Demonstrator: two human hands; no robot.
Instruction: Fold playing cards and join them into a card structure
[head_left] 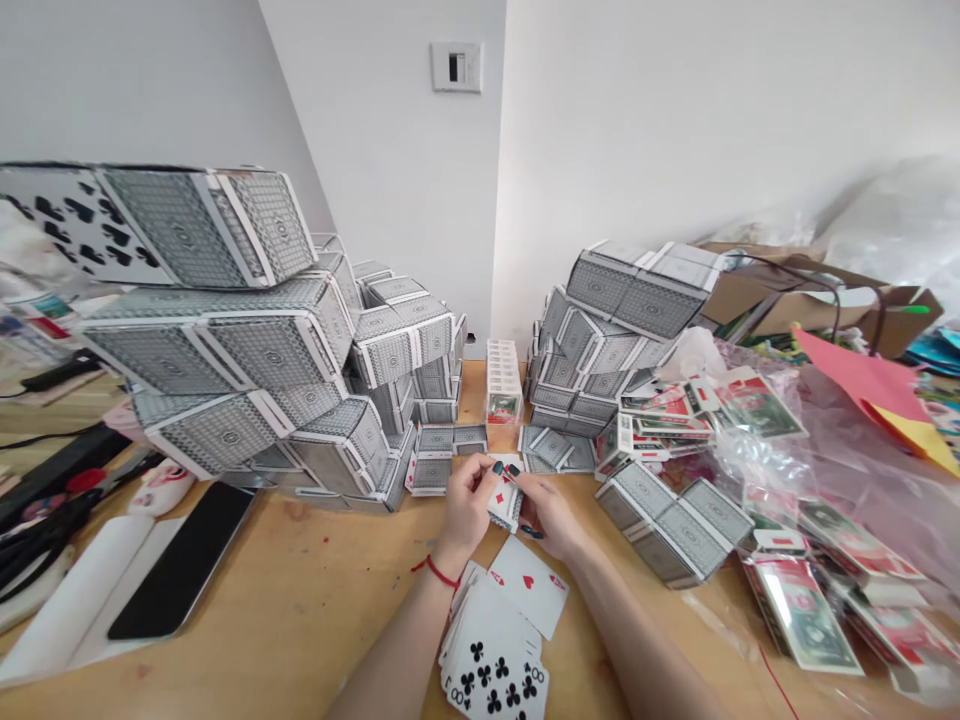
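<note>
Between my two hands is a playing card [501, 500] with red diamonds on its face and what looks like patterned card edges around it. My left hand [471, 505] pinches its upper left part with thumb and finger. On the right side, my right hand [553, 512] grips the same card, its fingers curled around the edge. Below my wrists lies a loose fanned pile of playing cards [487, 650], an eight of clubs on top. An ace of hearts [529, 582] sticks out beside that pile. Flat folded card pieces [433, 470] lie just beyond my left hand.
Stacked boxes folded from cards rise at left [270, 350] and right [637, 290]. A row of card packs [503, 385] stands between them. A folded card block [679, 525] and opened card packets [806, 610] sit at right. A phone [184, 560] lies at left.
</note>
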